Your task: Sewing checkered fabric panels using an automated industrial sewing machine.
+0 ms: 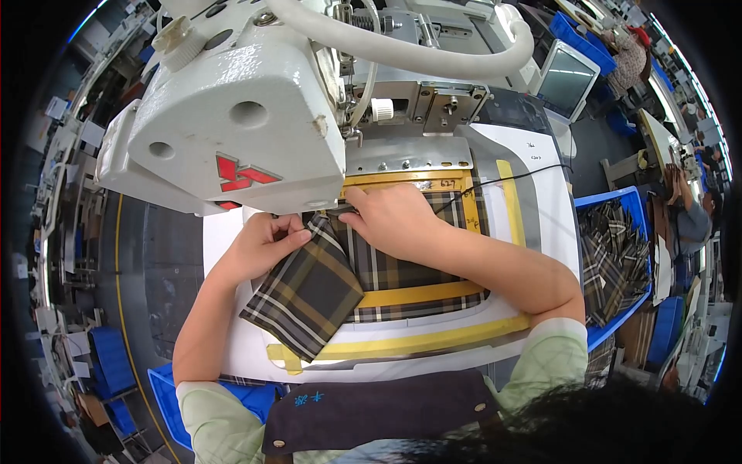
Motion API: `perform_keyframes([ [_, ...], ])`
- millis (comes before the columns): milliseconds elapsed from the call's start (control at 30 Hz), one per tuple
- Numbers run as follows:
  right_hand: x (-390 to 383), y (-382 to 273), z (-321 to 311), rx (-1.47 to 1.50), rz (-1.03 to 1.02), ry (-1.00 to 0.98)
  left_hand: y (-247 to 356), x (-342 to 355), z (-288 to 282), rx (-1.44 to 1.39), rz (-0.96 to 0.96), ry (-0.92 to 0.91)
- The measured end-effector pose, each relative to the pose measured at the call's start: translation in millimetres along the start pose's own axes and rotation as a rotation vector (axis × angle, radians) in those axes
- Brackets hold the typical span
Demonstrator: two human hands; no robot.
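The left hand (261, 246) pinches the upper edge of a plaid piece (308, 298) partly overlapping a plaid panel (410, 269) within a yellow frame (421, 294), and the right hand (393, 220) curls over that panel, its grip indeterminable.

Short, pale green sleeves (553, 352) are showing on either side of a dark purplish apron bib (379, 410), which is carrying small blue embroidery (309, 399) and a round, pale metallic snap (480, 407) near each end.
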State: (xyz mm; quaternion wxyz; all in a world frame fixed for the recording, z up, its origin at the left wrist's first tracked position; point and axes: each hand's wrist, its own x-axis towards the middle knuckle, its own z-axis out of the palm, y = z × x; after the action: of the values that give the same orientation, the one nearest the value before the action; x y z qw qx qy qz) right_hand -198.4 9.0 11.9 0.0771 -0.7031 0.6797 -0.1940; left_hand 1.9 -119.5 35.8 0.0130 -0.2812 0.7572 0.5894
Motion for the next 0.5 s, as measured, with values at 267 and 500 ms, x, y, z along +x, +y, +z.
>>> perform_keyframes([
  [267, -1, -1, 0, -0.060, -0.054, 0.013, -4, 1, 0, -0.012, 0.025, 0.000],
  [500, 10, -6, 0, -0.025, -0.045, -0.008, -8, 2, -3, -0.061, 0.076, -0.052],
])
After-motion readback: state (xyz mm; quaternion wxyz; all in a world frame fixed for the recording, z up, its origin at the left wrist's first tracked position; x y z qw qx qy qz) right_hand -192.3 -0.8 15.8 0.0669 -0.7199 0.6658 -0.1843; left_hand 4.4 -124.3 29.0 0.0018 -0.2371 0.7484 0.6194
